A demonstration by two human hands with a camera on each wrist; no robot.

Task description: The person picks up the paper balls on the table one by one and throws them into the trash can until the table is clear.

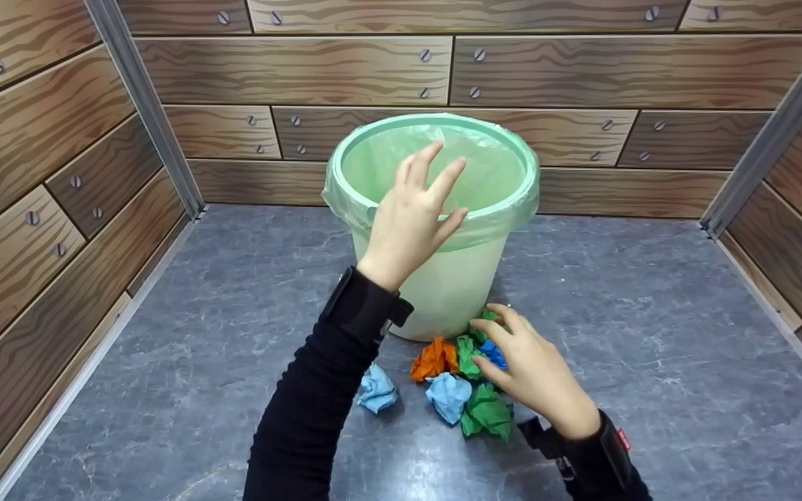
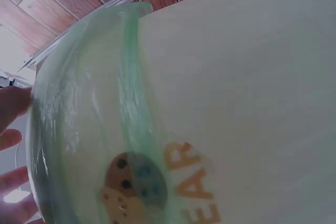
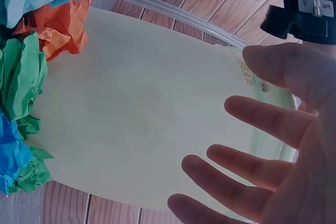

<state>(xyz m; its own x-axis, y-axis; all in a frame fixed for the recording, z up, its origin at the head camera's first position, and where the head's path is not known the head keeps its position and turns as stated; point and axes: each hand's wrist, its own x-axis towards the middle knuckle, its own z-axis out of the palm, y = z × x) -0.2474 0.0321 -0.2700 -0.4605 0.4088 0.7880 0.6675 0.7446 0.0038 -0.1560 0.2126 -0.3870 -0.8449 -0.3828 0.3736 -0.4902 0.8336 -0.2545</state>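
A pale waste bin (image 1: pixel 453 285) stands upright, lined with a translucent green bag (image 1: pixel 519 202) folded over its green rim. Over the near part of the bin's mouth is my left hand (image 1: pixel 406 212), fingers spread, with nothing seen in it. My right hand (image 1: pixel 537 369) hovers with parted fingers just above and beside crumpled paper balls at the bin's foot; it holds nothing. The balls are orange (image 1: pixel 434 360), light blue (image 1: pixel 449 396), green (image 1: pixel 488 412) and dark blue (image 1: pixel 493 353), partly hidden by that hand. Another light blue paper ball (image 1: pixel 378 390) lies apart, beside my left forearm.
The grey marbled floor (image 1: pixel 248 334) is bounded by wood-patterned panels (image 1: pixel 373 69) at the back and both sides. Metal corner strips (image 1: pixel 150 104) join them. Each wrist wears a black strap (image 1: pixel 363 306).
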